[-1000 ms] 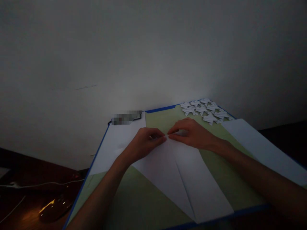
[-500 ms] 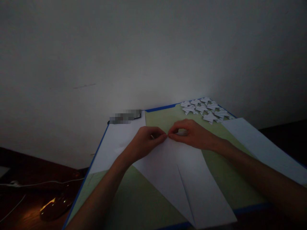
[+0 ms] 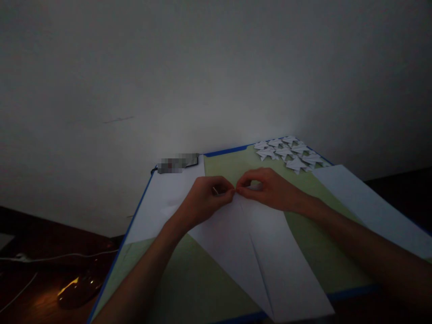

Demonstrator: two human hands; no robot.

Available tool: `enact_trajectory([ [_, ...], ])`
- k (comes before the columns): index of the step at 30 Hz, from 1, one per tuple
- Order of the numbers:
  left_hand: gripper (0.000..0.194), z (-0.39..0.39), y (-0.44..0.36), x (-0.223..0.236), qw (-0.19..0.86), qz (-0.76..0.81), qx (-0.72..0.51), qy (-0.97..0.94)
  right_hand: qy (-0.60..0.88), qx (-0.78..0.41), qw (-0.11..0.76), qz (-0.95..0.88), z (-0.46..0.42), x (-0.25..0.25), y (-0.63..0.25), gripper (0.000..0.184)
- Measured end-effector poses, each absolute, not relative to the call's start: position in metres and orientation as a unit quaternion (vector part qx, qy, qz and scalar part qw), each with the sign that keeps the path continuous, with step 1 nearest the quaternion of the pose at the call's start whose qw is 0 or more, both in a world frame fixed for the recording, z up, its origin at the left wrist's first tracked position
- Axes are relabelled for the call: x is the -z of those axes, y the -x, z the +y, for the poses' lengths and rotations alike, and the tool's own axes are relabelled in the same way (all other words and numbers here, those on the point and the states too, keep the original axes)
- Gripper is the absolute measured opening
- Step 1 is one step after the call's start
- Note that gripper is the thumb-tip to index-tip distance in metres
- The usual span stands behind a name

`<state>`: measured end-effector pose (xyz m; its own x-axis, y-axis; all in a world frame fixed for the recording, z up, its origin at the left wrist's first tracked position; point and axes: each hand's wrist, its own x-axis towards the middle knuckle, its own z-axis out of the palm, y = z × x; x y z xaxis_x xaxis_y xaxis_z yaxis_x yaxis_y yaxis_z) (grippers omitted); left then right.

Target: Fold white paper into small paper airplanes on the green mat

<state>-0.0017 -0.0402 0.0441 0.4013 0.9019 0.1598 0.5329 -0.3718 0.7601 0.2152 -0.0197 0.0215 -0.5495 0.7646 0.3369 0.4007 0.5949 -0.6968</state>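
Note:
A white sheet of paper (image 3: 232, 243) lies slanted across the green-topped table, with a fold line running down its near half and its near end reaching past the front edge. My left hand (image 3: 209, 195) pinches the far end of this sheet between thumb and fingers. Right beside it, fingertips nearly touching, my right hand (image 3: 265, 189) pinches the same far end from the other side. The paper between the fingertips is too small to make out.
Several folded white paper figures (image 3: 295, 163) sit at the back right of the green table (image 3: 337, 252). White paper (image 3: 371, 202) lies along the right side, and another sheet (image 3: 148, 216) at the left. A blurred-out dark object (image 3: 177, 163) rests at the back left, by the wall (image 3: 216, 81).
Both hands stay almost in place, pinching the far end of the sheet. The left fingers have shifted very slightly, and the view has moved a touch.

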Motion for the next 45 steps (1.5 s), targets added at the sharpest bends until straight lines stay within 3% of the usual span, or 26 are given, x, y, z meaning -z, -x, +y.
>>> enact_trajectory([
  [17,0.008,-0.041,0.003,-0.044,0.293,0.445,-0.305,-0.789,0.362,-0.41,0.33,-0.769,-0.021,-0.019,-0.21,0.019],
  [33,0.006,-0.043,0.0,-0.041,0.24,0.442,-0.324,-0.802,0.369,-0.441,0.341,-0.744,-0.021,-0.013,-0.209,0.021],
  [45,0.007,-0.041,0.003,-0.039,0.242,0.438,-0.309,-0.808,0.397,-0.497,0.29,-0.715,-0.019,-0.014,-0.21,0.027],
])
